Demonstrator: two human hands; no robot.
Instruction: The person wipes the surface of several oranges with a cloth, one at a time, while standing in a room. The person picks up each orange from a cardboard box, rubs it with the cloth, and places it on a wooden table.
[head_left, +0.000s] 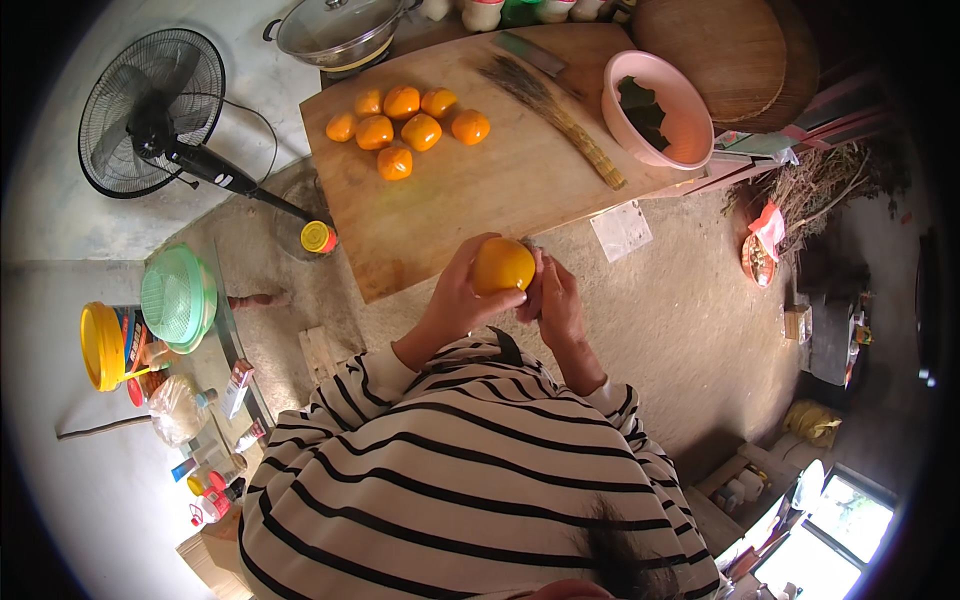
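My left hand (451, 291) is wrapped around a shiny orange persimmon (504, 267), just off the near edge of the wooden board (465, 206). Pressed close to the fruit's right side, my right hand (562, 307) grips a crumpled greyish-pink cloth (533, 285), mostly hidden by its fingers. Several more persimmons (421, 133) lie grouped on the board's far left part. A straw whisk brush (574, 129) rests slantwise to their right, and a cleaver (529, 54) lies beyond it. Dark green leaves (642, 112) are inside a pink plastic basin (696, 155) at the board's right end.
A lidded pan (337, 37) stands behind the board's left corner. On the left are a black standing fan (154, 120), a yellow-lidded tin (318, 237) and a green plastic basket (176, 296). Round wooden lids (712, 52) lean beyond the basin. Brushwood (825, 180) is piled at right.
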